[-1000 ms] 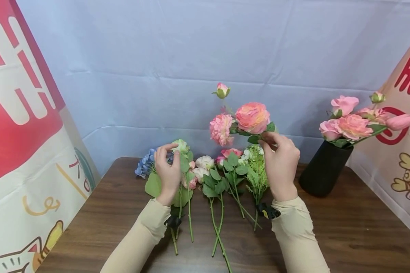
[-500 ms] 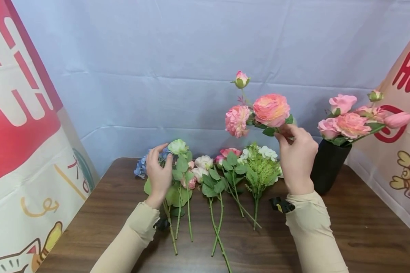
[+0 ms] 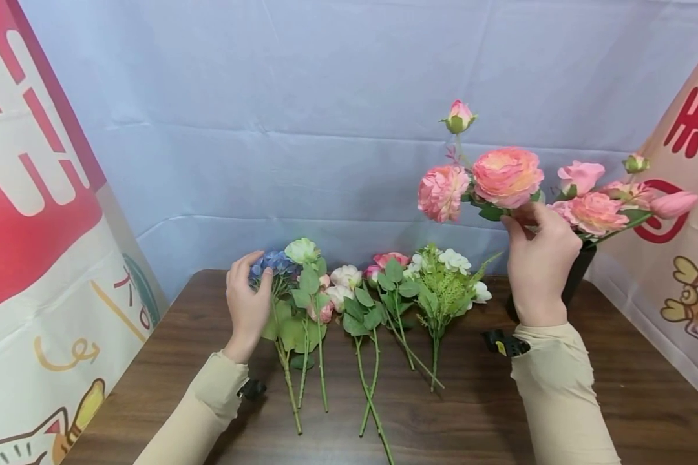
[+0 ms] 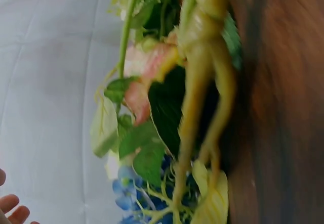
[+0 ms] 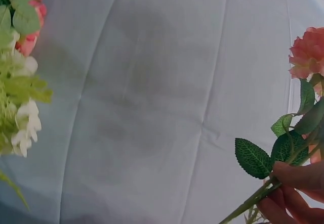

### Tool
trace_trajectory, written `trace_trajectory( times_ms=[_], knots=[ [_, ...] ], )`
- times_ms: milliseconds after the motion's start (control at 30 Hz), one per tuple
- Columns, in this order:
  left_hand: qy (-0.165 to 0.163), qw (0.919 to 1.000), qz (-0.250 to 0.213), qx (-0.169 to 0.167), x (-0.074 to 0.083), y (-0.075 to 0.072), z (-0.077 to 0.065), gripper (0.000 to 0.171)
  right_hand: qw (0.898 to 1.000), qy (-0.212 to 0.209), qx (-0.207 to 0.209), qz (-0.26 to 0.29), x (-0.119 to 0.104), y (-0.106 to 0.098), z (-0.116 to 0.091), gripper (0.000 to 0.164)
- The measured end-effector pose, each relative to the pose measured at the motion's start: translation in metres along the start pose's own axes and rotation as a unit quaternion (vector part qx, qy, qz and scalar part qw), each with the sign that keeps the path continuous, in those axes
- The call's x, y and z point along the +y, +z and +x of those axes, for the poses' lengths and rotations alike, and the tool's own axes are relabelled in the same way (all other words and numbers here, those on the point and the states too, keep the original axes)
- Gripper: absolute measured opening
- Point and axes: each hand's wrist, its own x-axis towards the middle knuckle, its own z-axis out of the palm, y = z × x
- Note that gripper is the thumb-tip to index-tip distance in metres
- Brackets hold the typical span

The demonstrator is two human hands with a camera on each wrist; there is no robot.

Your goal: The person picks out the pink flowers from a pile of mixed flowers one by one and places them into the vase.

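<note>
Beyond the grip hangs a creased pale-blue backdrop (image 3: 326, 77); below spreads a dark wood-grain table (image 3: 465, 420). Far left hangs a red-and-white printed banner (image 3: 23, 252); right, a beige printed banner (image 3: 675, 258).

pink-and-peach flower spray (image 3: 507, 177), blue hydrangea (image 3: 276, 261), black vase (image 3: 579, 271), brown wood-grained table (image 3: 454, 420), pale-blue cloth (image 3: 302, 97), beige sleeves (image 3: 561, 400)

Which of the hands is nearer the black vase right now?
Right. The right hand, holding a pink flower spray, partly covers the black vase in the head view; the left hand is far to its left, beside the blue flowers.
</note>
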Motion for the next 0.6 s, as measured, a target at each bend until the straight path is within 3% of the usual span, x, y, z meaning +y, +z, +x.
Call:
trace_trajectory(
  times_ms=[300, 600],
  knots=[
    [-0.013, 0.9992, 0.035, -0.009, -0.017, -0.015, -0.001, 0.031, 0.999, 0.012, 0.021, -0.024, 0.012, -0.012, 0.012, 0.02],
    [-0.011, 0.9961, 0.069, -0.053, -0.026, -0.027, -0.002, 0.037, 0.998, 0.037, 0.052, -0.029, 0.021, -0.028, 0.026, 0.026]
  ],
)
